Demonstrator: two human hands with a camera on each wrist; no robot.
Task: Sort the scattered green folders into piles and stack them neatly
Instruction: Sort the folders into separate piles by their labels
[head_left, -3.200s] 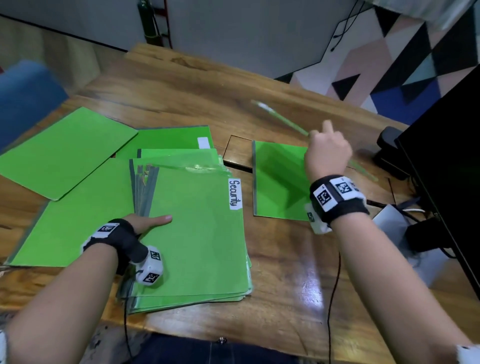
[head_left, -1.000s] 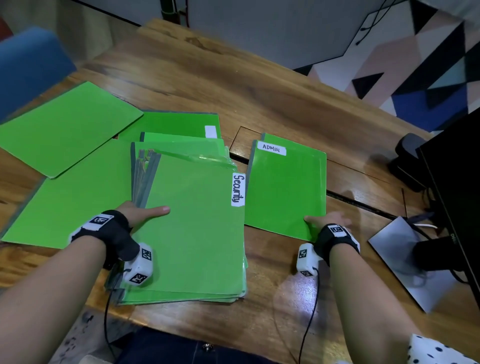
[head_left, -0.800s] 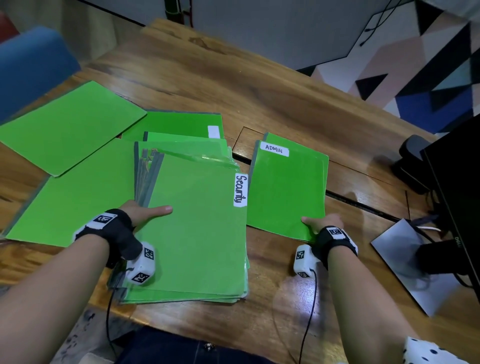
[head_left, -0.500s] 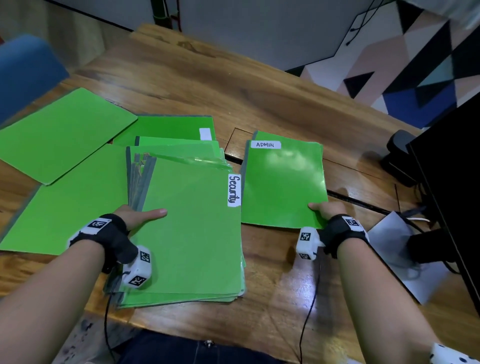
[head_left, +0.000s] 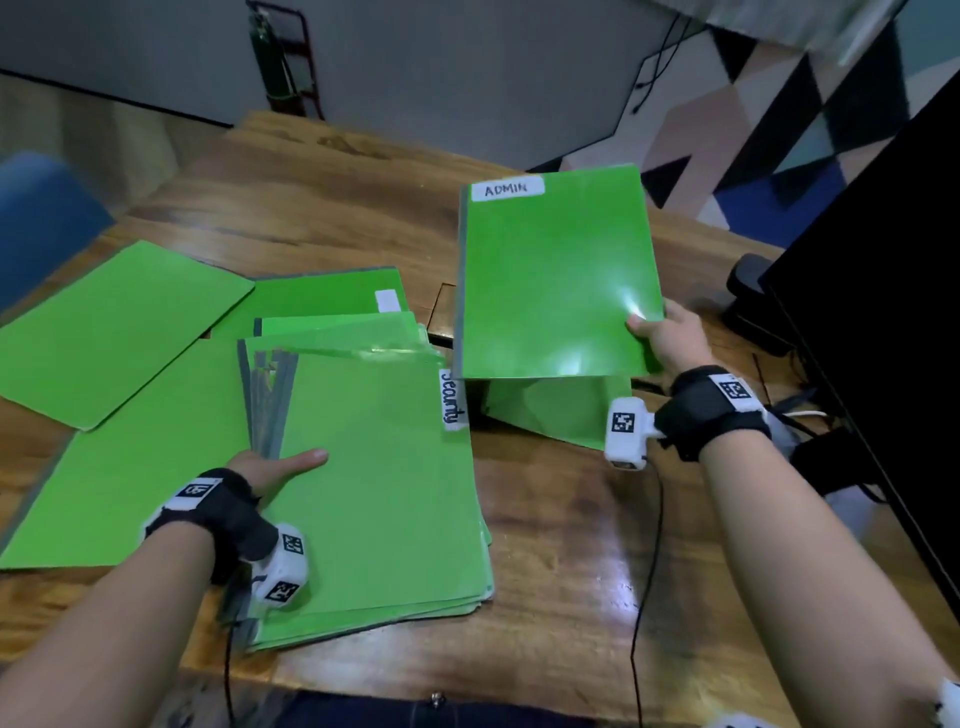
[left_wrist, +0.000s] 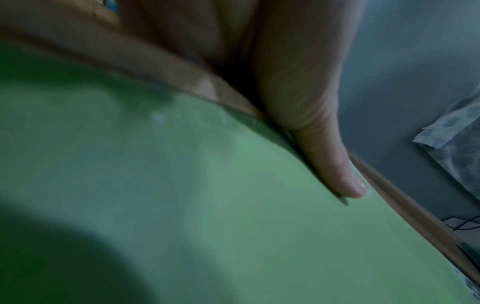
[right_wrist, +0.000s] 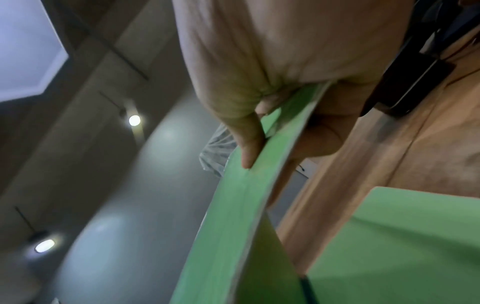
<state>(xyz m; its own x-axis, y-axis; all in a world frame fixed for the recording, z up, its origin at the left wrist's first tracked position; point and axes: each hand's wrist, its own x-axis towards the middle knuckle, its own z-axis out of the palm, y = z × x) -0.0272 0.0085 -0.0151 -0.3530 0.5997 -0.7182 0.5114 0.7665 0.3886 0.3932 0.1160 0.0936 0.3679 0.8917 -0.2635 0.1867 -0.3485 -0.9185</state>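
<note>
The right hand (head_left: 667, 340) pinches the lower right edge of the ADMIN folder (head_left: 556, 275), thumb on its front and fingers behind, and holds it lifted off the desk (head_left: 561, 551), tilted up so its white label faces the head camera. In the right wrist view the thumb (right_wrist: 248, 142) lies on the green cover and the other fingers (right_wrist: 322, 137) wrap under the edge. Another green folder (head_left: 561, 410) lies flat on the desk directly beneath the raised one.

The left hand (head_left: 270, 467) rests on the left edge of the Security pile (head_left: 379, 488), a stack of green folders near the front edge of the desk whose top folder carries a white label reading "Security" on its right side. Its thumb (left_wrist: 335, 164) lies straight on the top cover; the other fingers are hidden along the pile's grey spines, so whether they curl under the stack cannot be told.

To the left, loose green folders (head_left: 119, 317) lie spread and overlapping on the desk, one with a blank white label (head_left: 387, 300) behind the pile. A black monitor (head_left: 883, 312) stands at the right edge of the desk, with cables by its base.
</note>
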